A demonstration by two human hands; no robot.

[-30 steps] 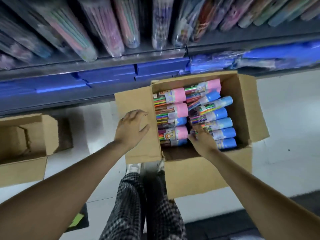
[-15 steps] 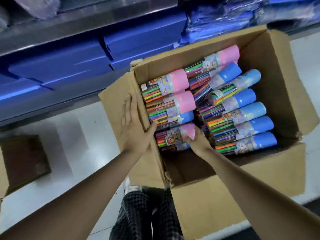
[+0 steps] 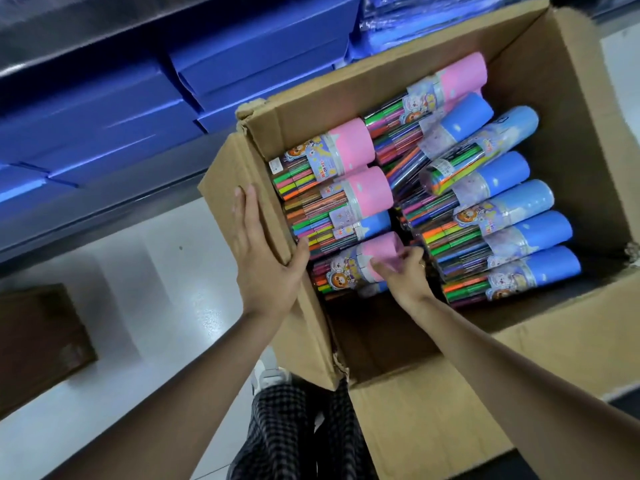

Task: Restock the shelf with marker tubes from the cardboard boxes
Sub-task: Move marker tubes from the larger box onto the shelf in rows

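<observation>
Currently the right hand (image 3: 403, 271) pinches the pink cap of a clear plastic marker tube (image 3: 353, 268) lying nearest in the open brown cardboard box (image 3: 429, 420). Left hand (image 3: 265, 258) lies flat, fingers straight, bracing the box's left flap. Risk: cap-only grip may slip or pop off; neighbouring blue-capped tubes (image 3: 498, 237) lie touching. Free room: bare box floor nearer the person.

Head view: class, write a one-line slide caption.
Right hand grips a pink tube in the box; left hand steadies the flap.
</observation>
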